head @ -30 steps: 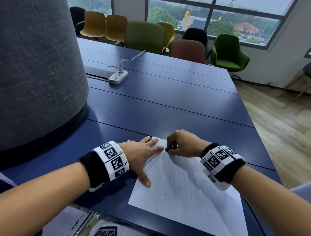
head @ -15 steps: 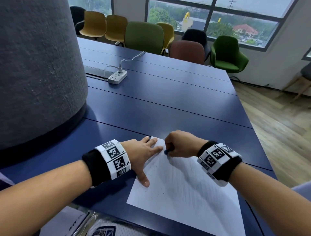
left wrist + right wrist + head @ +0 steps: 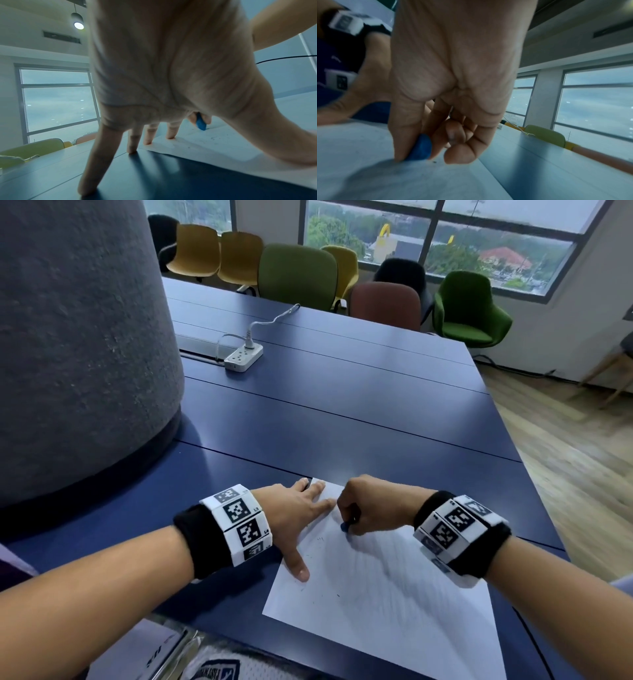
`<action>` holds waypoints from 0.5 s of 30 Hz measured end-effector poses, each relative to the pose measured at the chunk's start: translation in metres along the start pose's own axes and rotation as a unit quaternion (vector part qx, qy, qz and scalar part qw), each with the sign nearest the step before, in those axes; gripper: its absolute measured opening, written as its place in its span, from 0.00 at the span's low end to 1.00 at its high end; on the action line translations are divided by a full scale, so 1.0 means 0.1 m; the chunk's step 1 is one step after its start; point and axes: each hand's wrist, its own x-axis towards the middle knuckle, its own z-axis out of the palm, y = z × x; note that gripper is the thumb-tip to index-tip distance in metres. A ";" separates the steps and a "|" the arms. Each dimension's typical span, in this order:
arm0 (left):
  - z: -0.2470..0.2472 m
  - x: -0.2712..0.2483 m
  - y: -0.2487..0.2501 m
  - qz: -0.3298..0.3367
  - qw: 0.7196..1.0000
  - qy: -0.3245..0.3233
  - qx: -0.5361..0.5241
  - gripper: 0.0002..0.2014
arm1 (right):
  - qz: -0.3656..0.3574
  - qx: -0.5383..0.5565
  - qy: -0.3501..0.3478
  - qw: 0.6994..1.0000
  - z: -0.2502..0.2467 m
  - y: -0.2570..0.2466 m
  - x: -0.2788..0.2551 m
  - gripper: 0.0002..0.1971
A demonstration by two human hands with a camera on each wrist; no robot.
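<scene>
dark blue table [image 3: 342,412] fills the middle of the head view, with a grey pillar [image 3: 78,337] at upper left, a power strip [image 3: 244,357] above centre and chairs [image 3: 298,273] under the window along the top. a white paper [image 3: 376,594] lies at lower centre and runs off toward the lower right. the left hand [image 3: 294,515] lies flat on its upper left corner, fingers [image 3: 149,135] straight and spread: thumb and two fingertips on the sheet, the other two on the table beside it. the right hand [image 3: 373,505], just right of it, is curled, with thumb and forefinger pinching a small blue eraser [image 3: 345,527] whose tip touches the paper near the top edge. compared with a second ago the eraser sits a little lower on the sheet, farther from the top corner, and the right wrist has dropped with it. the left hand has kept its place. faint grey strokes and dark crumbs mark the paper below the hands.
</scene>
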 end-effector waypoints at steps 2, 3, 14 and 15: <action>0.00 0.00 -0.01 0.001 1.000 0.000 0.002 0.66 | 0.010 0.005 0.004 1.000 -0.04 0.01 0.01 0.06; 0.01 0.01 -0.01 0.002 1.000 0.000 0.002 0.66 | 0.023 0.008 0.023 0.999 -0.05 0.05 0.03 0.06; 0.01 -0.01 0.00 0.003 1.000 -0.002 -0.004 0.66 | 0.022 0.014 0.026 0.999 -0.02 -0.01 -0.01 0.07; 0.00 0.00 0.00 0.002 1.000 -0.002 -0.005 0.66 | 0.021 0.013 0.035 0.999 0.00 -0.02 -0.02 0.07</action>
